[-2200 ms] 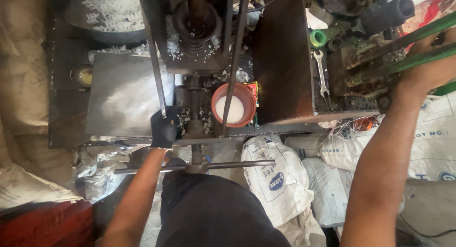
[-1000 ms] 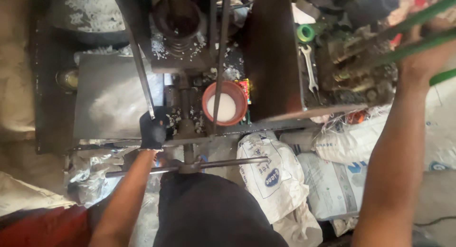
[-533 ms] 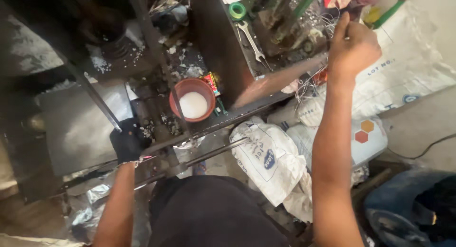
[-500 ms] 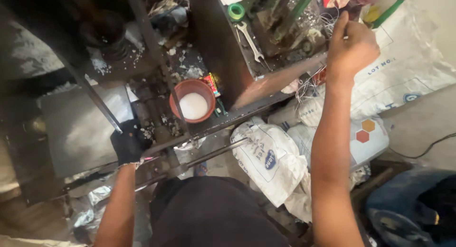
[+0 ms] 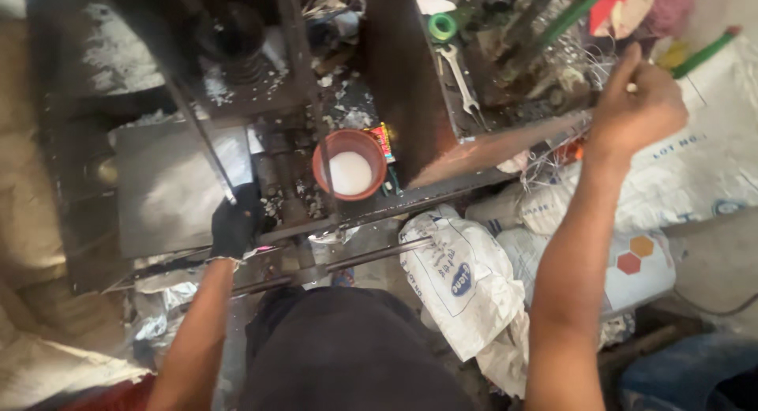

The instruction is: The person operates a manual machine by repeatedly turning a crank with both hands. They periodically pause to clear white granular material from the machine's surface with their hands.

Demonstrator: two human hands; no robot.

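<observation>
My left hand (image 5: 235, 224) wears a dark glove and grips the lower end of a thin metal rod (image 5: 201, 136) that slants up over a flat grey metal plate (image 5: 170, 186). My right hand (image 5: 641, 103) is raised at the upper right with its fingers pinched on a small pale stick-like object, close to a green rod (image 5: 703, 54). Between my arms an orange bowl (image 5: 349, 163) holding white powder sits on the dark machine frame (image 5: 410, 103).
A wrench (image 5: 460, 79) and a green tape roll (image 5: 442, 26) lie on the cluttered ledge at the top. White printed sacks (image 5: 462, 281) are piled below the frame at right. A horizontal steel bar (image 5: 371, 255) crosses in front of my body. Metal scraps litter the machine.
The view has swung to the right and tilted. My right hand has come off the green rods and now pinches a small pale piece. My left hand keeps its hold on the rod.
</observation>
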